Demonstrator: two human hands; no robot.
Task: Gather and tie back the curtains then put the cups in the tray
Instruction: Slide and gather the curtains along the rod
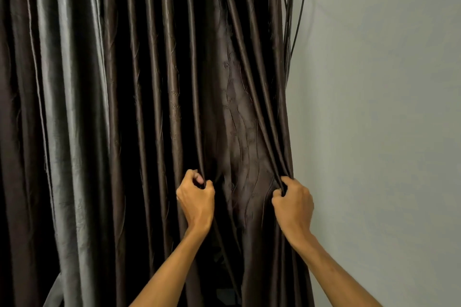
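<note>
We can read no text, label, brand, number or sign here. The only marks we see are stitched swirls and wavy lines on the dark curtain (239, 112), and they form no letters or digits.

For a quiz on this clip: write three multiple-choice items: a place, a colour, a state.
1. Where do the black cables hang? A along the right edge of the curtain, by the grey wall; B across the floor; C over a wrist.
2. The curtain's colour? A white; B dark brown; C red.
3. What are the left hand and right hand doing? A each grips a curtain fold; B only one grips; C both hang free.
Key: 1A, they hang beside the rightmost folds; 2B, glossy brown fabric throughout; 3A, both hands curl round folds.
</note>
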